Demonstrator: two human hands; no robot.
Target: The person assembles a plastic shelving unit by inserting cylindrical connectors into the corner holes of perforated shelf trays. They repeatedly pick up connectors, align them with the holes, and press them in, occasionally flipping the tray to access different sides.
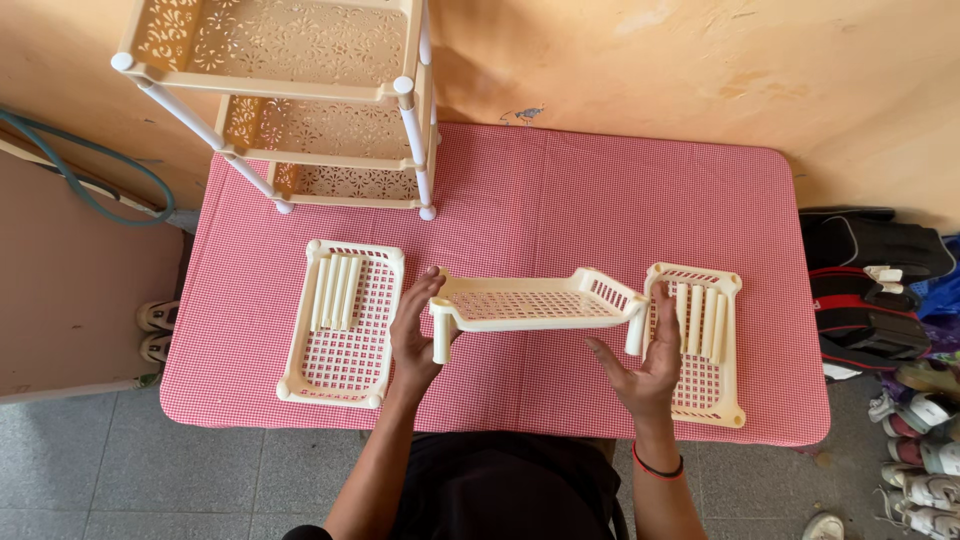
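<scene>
1. Peeling orange walls back a bench [560,190] covered in red-and-white checked cloth; grey floor tiles lie below it.
2. Held above the middle of the bench is a cream perforated shelf tray [530,303], level, with short legs at its corners.
3. The left hand [415,335] grips the tray's left end, fingers clenched round the corner beside a leg.
4. The right hand [650,360] holds the right end, thumb up against the corner and the other fingers spread beneath; a dark band sits on that wrist.
5. On the bench just left of the left hand lies a second tray [345,325] with a bundle of cream tubes [335,292] at its far end.
6. Just right of the right hand lies a third tray [705,345], also carrying tubes [703,320]; the hand partly hides its left edge.
7. At the far left corner stands an assembled three-tier rack [300,90] on white posts.
8. Shoes [925,460] and bags [870,250] crowd the floor to the right; a green hose [90,160] curves at far left.
</scene>
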